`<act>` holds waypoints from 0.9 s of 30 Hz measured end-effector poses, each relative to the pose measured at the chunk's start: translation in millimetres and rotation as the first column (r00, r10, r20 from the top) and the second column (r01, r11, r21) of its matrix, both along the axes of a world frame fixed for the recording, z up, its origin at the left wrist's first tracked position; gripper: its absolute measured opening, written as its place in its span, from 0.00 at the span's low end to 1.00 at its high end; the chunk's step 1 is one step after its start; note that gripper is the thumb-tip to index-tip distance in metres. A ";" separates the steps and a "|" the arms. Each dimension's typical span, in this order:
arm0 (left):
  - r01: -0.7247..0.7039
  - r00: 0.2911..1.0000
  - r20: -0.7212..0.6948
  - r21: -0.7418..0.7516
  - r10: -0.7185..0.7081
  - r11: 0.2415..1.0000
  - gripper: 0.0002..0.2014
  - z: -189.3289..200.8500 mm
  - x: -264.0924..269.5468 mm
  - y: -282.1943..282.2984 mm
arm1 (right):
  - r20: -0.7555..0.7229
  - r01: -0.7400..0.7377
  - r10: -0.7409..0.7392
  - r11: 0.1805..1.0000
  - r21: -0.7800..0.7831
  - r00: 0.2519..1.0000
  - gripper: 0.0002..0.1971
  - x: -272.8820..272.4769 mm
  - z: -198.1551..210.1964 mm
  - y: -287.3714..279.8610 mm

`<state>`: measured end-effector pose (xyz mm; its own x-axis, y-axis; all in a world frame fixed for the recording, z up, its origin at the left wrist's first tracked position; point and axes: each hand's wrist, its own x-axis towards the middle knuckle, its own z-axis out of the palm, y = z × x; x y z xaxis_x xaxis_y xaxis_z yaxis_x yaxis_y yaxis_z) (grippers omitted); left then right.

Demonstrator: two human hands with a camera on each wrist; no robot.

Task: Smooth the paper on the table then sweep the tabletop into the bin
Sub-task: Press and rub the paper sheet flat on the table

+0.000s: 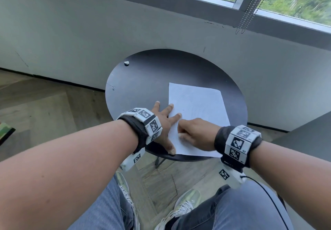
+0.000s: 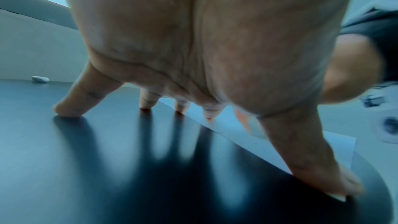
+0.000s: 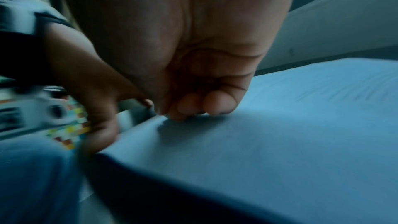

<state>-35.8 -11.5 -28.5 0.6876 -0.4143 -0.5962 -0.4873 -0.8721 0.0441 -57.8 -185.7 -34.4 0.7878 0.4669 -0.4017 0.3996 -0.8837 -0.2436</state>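
A white sheet of paper (image 1: 198,108) lies flat on the right half of the round black table (image 1: 143,79). My left hand (image 1: 163,118) is spread, with straight fingers. Its fingertips rest along the sheet's left edge and on the tabletop, and its thumb sits at the near corner. The left wrist view shows the left hand (image 2: 193,57) propped on its fingertips beside the paper (image 2: 237,142). My right hand (image 1: 193,133) rests on the sheet near that edge. Its fingers (image 3: 206,106) are curled under and bear on the paper (image 3: 280,134), holding nothing. A small white crumb (image 1: 126,63) lies at the far left rim.
A grey wall with a window runs behind the table, and a bead chain (image 1: 249,9) hangs at the right. A grey surface (image 1: 308,136) stands to the right of the table. My knees in jeans and my shoes are over the wooden floor (image 1: 44,108).
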 end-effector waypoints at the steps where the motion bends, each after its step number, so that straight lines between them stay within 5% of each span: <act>1: -0.002 1.000 0.000 -0.003 0.002 1.000 0.64 -0.5 0.2 -0.3 | -0.010 -0.036 0.036 0.999 -0.004 0.999 0.04 -2.6 -0.8 1.4; 8: 0.010 1.000 0.019 0.004 -0.010 1.000 0.65 -0.3 -0.6 0.3 | 0.099 0.375 -0.380 0.925 0.062 0.920 0.06 46.9 0.8 -12.5; 18: 0.009 1.000 0.010 0.007 -0.009 1.000 0.67 -6.0 1.8 0.4 | 0.066 -0.061 0.053 0.991 0.117 0.996 0.06 -35.3 -8.7 7.3; 24: 0.008 1.000 0.010 0.004 -0.008 1.000 0.66 -5.6 2.8 -0.1 | 0.124 0.210 -0.222 0.972 0.101 0.967 0.04 7.4 -5.1 1.5; 27: 0.009 1.000 0.010 0.006 -0.009 1.000 0.66 -5.1 1.9 2.1 | 0.111 0.176 -0.186 0.980 0.094 0.976 0.05 -1.2 -4.5 2.8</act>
